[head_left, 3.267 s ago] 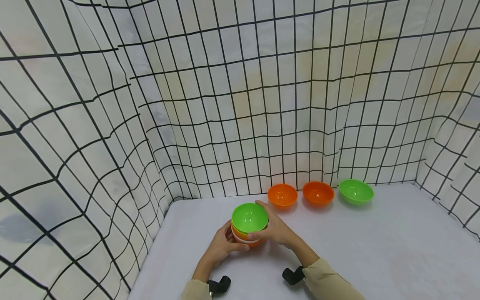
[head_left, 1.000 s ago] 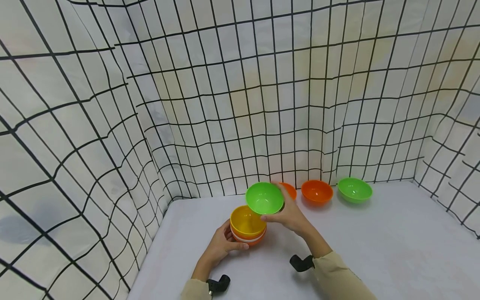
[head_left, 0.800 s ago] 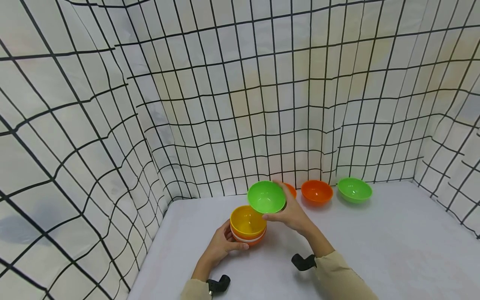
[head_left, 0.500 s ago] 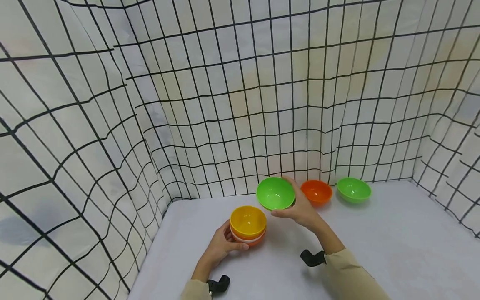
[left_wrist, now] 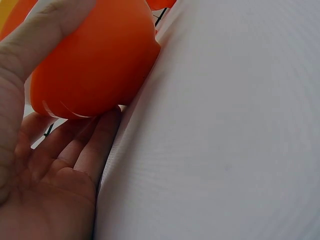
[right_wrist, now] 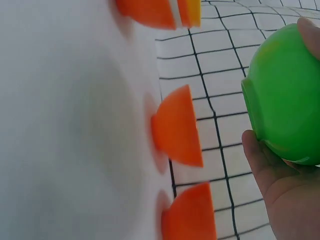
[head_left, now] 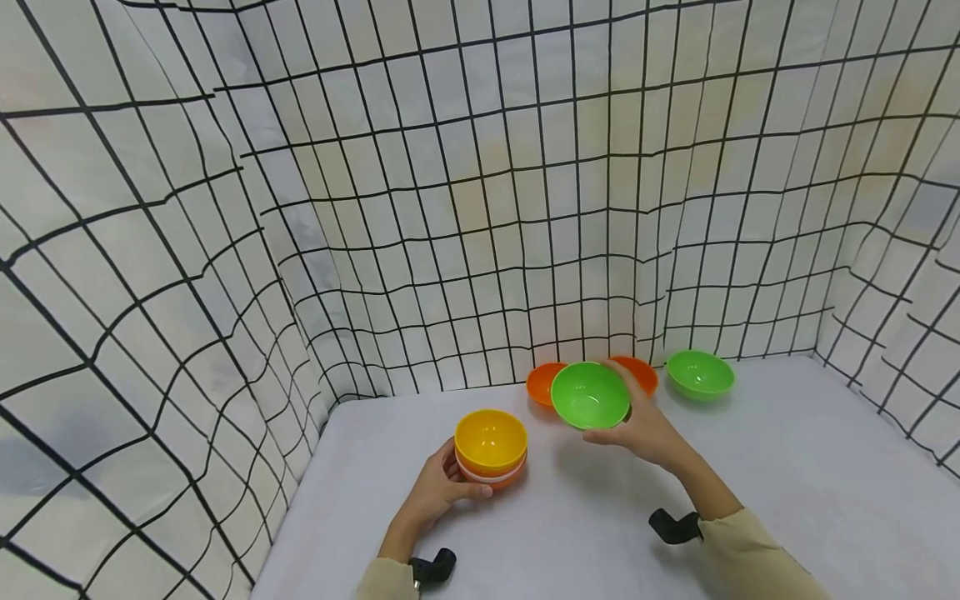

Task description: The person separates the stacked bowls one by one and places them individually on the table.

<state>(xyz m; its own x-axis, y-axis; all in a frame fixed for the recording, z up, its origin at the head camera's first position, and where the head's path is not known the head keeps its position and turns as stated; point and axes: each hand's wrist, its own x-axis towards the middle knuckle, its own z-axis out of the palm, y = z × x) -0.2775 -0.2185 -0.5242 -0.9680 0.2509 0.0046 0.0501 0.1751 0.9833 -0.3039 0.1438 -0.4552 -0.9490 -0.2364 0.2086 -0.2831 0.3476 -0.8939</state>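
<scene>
A green bowl (head_left: pixel 589 397) is held in the air by my right hand (head_left: pixel 651 429), thumb on the near side and fingers behind it. In the right wrist view the green bowl (right_wrist: pixel 287 95) is off the table. My left hand (head_left: pixel 435 493) grips the side of a bowl stack: a yellow bowl (head_left: pixel 491 440) on top, with a white rim and an orange bowl (head_left: pixel 512 478) below. The left wrist view shows the orange bowl (left_wrist: pixel 100 55) on the table between the thumb and fingers of that hand.
Along the back stand an orange bowl (head_left: pixel 542 385), partly hidden by the held one, a second orange bowl (head_left: pixel 639 372), partly covered by my fingers, and another green bowl (head_left: pixel 701 375). White walls (head_left: pixel 480 192) with black grid lines surround the white table (head_left: pixel 600 533).
The green bowl was on top of the stack; my right hand has lifted it off and carried it rightward, uncovering the yellow bowl. My left hand has stayed at the stack.
</scene>
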